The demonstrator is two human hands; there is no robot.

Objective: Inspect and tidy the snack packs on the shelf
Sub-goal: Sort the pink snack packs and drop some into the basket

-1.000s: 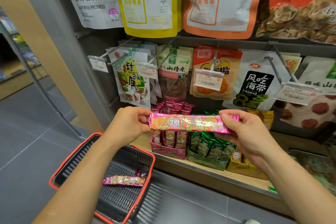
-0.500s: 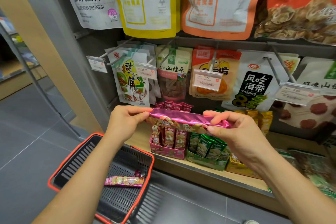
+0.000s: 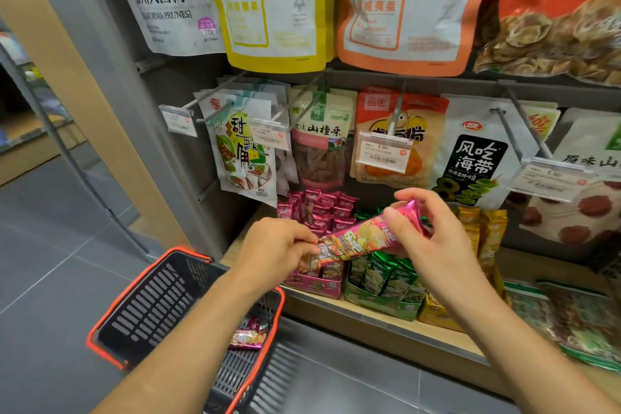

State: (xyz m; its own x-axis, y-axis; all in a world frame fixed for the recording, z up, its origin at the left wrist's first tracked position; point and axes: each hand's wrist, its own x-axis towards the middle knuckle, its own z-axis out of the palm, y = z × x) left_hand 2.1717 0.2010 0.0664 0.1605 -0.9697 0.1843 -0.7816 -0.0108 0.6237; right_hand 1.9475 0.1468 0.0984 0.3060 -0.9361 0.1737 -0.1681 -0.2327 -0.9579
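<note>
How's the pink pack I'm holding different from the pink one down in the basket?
The held pack is pinched at both ends by the left hand and right hand; the basket pack lies loose. The held pack tilts, right end higher; the basket pack rests low inside the basket. Both are long pink wrappers.

Grey tiled floor (tan panel beside)

I see a pale wooden shelf with a grey metal front edge. Three open display boxes stand on it side by side, touching: a pink box at the left, a green box in the middle and a yellow box, each holding upright packs. Flat packs lie at the far right. Below, a basket sits on the grey tiled floor.
</note>
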